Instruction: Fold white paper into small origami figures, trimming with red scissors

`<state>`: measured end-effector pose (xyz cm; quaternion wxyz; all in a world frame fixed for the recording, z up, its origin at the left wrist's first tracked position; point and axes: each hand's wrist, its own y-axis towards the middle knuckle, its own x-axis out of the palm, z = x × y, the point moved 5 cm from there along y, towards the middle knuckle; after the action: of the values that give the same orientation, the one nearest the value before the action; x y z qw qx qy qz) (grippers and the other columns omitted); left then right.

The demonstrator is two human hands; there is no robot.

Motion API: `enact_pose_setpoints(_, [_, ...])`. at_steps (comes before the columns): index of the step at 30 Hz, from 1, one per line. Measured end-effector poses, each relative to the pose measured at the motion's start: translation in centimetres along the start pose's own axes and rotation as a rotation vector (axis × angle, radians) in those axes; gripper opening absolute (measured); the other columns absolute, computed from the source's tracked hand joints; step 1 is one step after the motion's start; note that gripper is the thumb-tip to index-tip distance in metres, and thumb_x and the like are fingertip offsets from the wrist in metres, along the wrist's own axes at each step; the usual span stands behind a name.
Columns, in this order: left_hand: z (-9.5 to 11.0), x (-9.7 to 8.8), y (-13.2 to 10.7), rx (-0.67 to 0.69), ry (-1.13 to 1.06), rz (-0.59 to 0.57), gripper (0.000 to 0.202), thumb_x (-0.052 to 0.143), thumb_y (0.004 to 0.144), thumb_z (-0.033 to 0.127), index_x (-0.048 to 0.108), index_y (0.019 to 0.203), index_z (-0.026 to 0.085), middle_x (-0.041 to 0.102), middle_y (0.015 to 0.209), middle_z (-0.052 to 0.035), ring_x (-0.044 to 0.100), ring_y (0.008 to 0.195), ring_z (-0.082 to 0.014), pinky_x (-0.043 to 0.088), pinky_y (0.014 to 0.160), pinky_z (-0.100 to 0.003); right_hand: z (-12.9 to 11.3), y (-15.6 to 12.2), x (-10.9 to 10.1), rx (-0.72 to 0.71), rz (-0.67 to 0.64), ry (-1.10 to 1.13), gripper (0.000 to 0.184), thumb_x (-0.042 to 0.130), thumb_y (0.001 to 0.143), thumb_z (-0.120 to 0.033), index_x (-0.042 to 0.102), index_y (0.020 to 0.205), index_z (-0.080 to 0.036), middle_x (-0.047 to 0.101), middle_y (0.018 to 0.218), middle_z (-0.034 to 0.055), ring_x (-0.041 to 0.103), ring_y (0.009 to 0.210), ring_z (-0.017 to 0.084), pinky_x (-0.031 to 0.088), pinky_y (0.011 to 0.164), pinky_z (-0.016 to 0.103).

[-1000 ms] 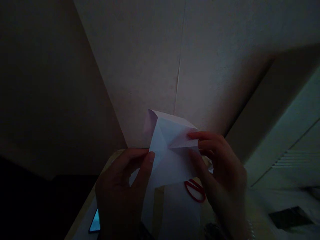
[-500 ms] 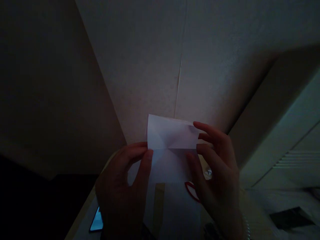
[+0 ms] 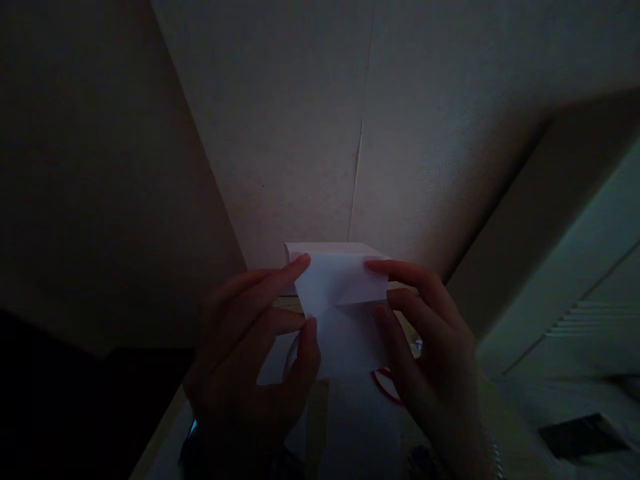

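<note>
A creased white sheet of paper (image 3: 345, 333) is held up between my two hands, its upper part bent over along a fold. My left hand (image 3: 250, 347) pinches the paper's left edge between thumb and fingers, with the index fingertip on the top left corner. On the other side, my right hand (image 3: 435, 333) grips the right edge, index finger near the top and thumb lower down in front. Behind the top of the paper shows a pale white edge (image 3: 330, 247); I cannot tell whether it belongs to the same sheet.
Below lies a table (image 3: 505, 427) with white paper (image 3: 365, 427) on it. A red curved loop (image 3: 387, 387) shows beside my right wrist. A phone's lit edge (image 3: 193, 425) peeks out by my left wrist. A wall (image 3: 300, 133) rises in front. The scene is dim.
My left index finger has moved up to the paper's top left corner, and the paper's upper part has bent and tilted. My left hand now covers most of the phone.
</note>
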<state>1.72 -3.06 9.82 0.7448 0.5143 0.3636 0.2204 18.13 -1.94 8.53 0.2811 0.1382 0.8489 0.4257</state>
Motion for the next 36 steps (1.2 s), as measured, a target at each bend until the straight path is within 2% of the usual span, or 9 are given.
enact_pose_setpoints(5, [-0.7,0.2,0.1,-0.021,-0.06,-0.019,0.016,0.067,0.078,0.013,0.061,0.078,0.027,0.075,0.101,0.0009,0.063,0.096,-0.0211,0.051,0.085,-0.039,0.1,0.0,-0.1,-0.008,0.006,0.014,0.015,0.053,0.092,-0.012,0.057,0.081,-0.021,0.062,0.118,0.0092,0.06,0.106,0.022,0.053,0.071,0.03])
enact_pose_setpoints(13, [-1.2,0.0,-0.1,-0.154,-0.085,-0.001,0.011,0.068,0.081,0.016,0.064,0.076,0.025,0.072,0.093,0.0004,0.063,0.091,-0.0207,0.05,0.084,-0.038,0.0,-0.1,-0.4,-0.026,0.017,-0.01,0.009,0.058,0.089,-0.014,0.063,0.087,-0.02,0.057,0.127,0.0109,0.054,0.118,0.025,0.055,0.075,0.033])
enact_pose_setpoints(23, [-1.0,-0.2,-0.1,-0.078,-0.041,0.006,0.011,0.066,0.082,0.013,0.065,0.078,0.023,0.069,0.086,0.0018,0.062,0.085,-0.0166,0.05,0.08,-0.032,0.1,-0.1,-0.5,-0.052,0.057,-0.02,0.007,0.061,0.088,-0.013,0.064,0.086,-0.019,0.056,0.13,0.01,0.055,0.117,0.02,0.054,0.083,0.03])
enact_pose_setpoints(24, [-1.2,0.0,-0.1,-0.103,-0.027,-0.034,0.011,0.064,0.084,0.012,0.065,0.079,0.023,0.069,0.088,0.0016,0.063,0.087,-0.0161,0.05,0.081,-0.032,0.0,-0.1,-0.6,-0.057,0.066,-0.022,0.007,0.061,0.088,-0.013,0.064,0.085,-0.019,0.055,0.132,0.0102,0.056,0.115,0.02,0.054,0.083,0.03])
enact_pose_setpoints(26, [-1.3,-0.1,-0.1,-0.126,-0.045,-0.018,0.011,0.064,0.083,0.013,0.065,0.079,0.023,0.069,0.089,0.0016,0.063,0.087,-0.0158,0.051,0.082,-0.031,0.1,-0.1,-0.6,-0.049,0.06,-0.006,0.007,0.06,0.088,-0.013,0.064,0.085,-0.018,0.055,0.131,0.0111,0.057,0.114,0.019,0.053,0.086,0.029])
enact_pose_setpoints(28, [-1.2,-0.1,-0.1,-0.117,-0.071,0.001,0.011,0.065,0.082,0.012,0.065,0.079,0.023,0.07,0.09,0.002,0.065,0.087,-0.0155,0.053,0.082,-0.03,0.3,0.0,-0.3,0.0,0.012,0.039,0.008,0.059,0.089,-0.015,0.064,0.084,-0.017,0.059,0.124,0.011,0.06,0.111,0.018,0.052,0.087,0.028])
enact_pose_setpoints(31, [-1.1,0.0,-0.1,-0.094,-0.083,0.015,0.01,0.068,0.081,0.013,0.066,0.078,0.022,0.073,0.098,0.0008,0.068,0.09,-0.0156,0.055,0.083,-0.03,0.9,0.0,0.2,0.11,-0.055,0.145,0.011,0.057,0.091,-0.017,0.066,0.084,-0.018,0.066,0.108,0.0078,0.065,0.096,0.017,0.053,0.078,0.028])
enact_pose_setpoints(34, [-1.4,0.1,-0.2,-0.184,-0.091,0.018,0.007,0.069,0.081,0.014,0.068,0.079,0.021,0.07,0.118,-0.0037,0.067,0.104,-0.0198,0.056,0.088,-0.034,1.8,-0.3,0.3,0.276,-0.06,0.264,0.012,0.058,0.091,-0.022,0.068,0.085,-0.021,0.071,0.09,0.0021,0.067,0.08,0.016,0.052,0.067,0.027])
enact_pose_setpoints(36, [-1.9,0.2,-0.5,-0.267,-0.136,-0.002,0.01,0.067,0.081,0.013,0.069,0.079,0.023,0.067,0.126,-0.0025,0.064,0.113,-0.0221,0.055,0.095,-0.037,2.4,-0.7,0.3,0.391,-0.046,0.328,0.013,0.06,0.091,-0.026,0.071,0.083,-0.024,0.07,0.076,-0.0019,0.065,0.07,0.014,0.05,0.061,0.024])
